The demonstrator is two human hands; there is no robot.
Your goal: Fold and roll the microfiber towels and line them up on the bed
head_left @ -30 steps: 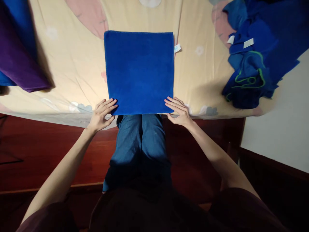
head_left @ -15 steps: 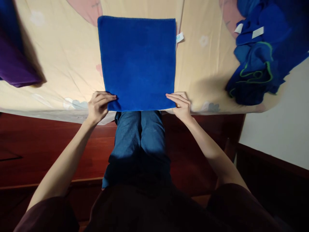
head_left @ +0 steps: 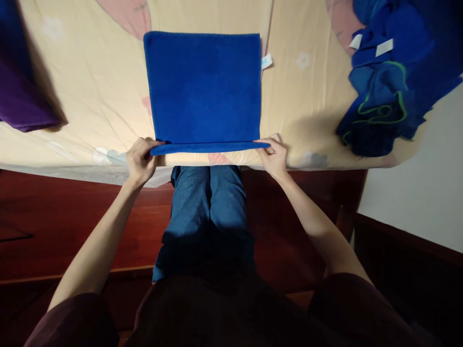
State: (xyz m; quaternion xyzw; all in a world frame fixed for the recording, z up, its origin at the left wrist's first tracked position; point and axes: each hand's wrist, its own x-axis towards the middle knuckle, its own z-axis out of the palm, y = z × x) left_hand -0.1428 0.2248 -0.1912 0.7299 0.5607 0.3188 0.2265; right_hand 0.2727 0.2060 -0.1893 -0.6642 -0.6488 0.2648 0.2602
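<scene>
A square blue cloth [head_left: 204, 86] lies flat on a cream bedsheet [head_left: 97, 96] in front of me. Its near edge is lifted off the sheet and turned up toward the far side. My left hand [head_left: 140, 159] is closed in a pinch on the near left corner. My right hand [head_left: 274, 155] is closed in a pinch on the near right corner. A small white label [head_left: 266, 61] sticks out at the cloth's far right corner.
A heap of blue cloths [head_left: 387, 77], one with green trim, lies at the right of the bed. A purple cloth [head_left: 21, 101] lies at the left edge. My legs in blue trousers [head_left: 208, 217] stand against the dark wooden bed frame [head_left: 72, 217]. A pale wall [head_left: 419, 183] is at right.
Both hands went from resting at the cloth's near corners to pinching them. The near edge has been raised and moved away from me, uncovering the sheet beneath.
</scene>
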